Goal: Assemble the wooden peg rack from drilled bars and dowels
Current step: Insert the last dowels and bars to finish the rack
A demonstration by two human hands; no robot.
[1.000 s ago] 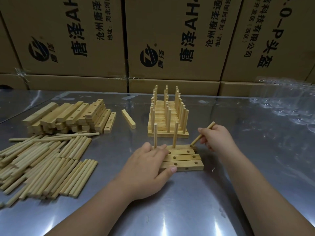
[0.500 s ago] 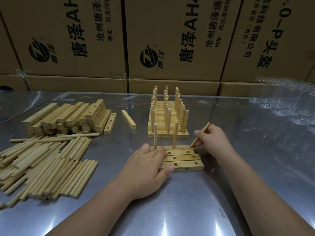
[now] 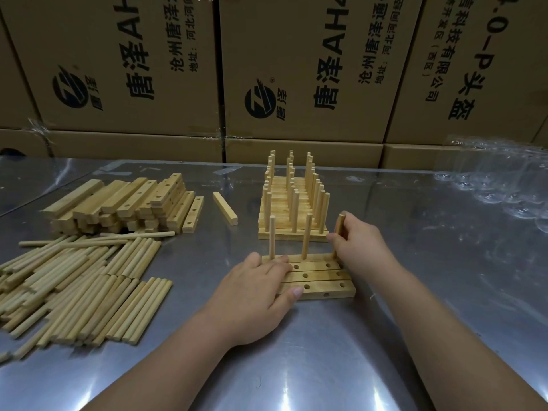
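We count two hands, a left hand (image 3: 252, 295) and a right hand (image 3: 360, 241). Four drilled bars (image 3: 323, 275) lie side by side beneath them. Three stand upright at the far bar: two free dowels (image 3: 272, 237) and a third dowel (image 3: 340, 225), held by the right hand. One lone bar (image 3: 225, 208) lies apart. One pile of bars (image 3: 118, 203), one heap of dowels (image 3: 83, 280) and one stack of racks (image 3: 292, 209) exceed our counting.

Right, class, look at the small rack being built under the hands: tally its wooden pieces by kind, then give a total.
Light drilled wooden bars: 4
Upright round wooden dowels: 3, with the rightmost dowel gripped by the right hand
Total: 7
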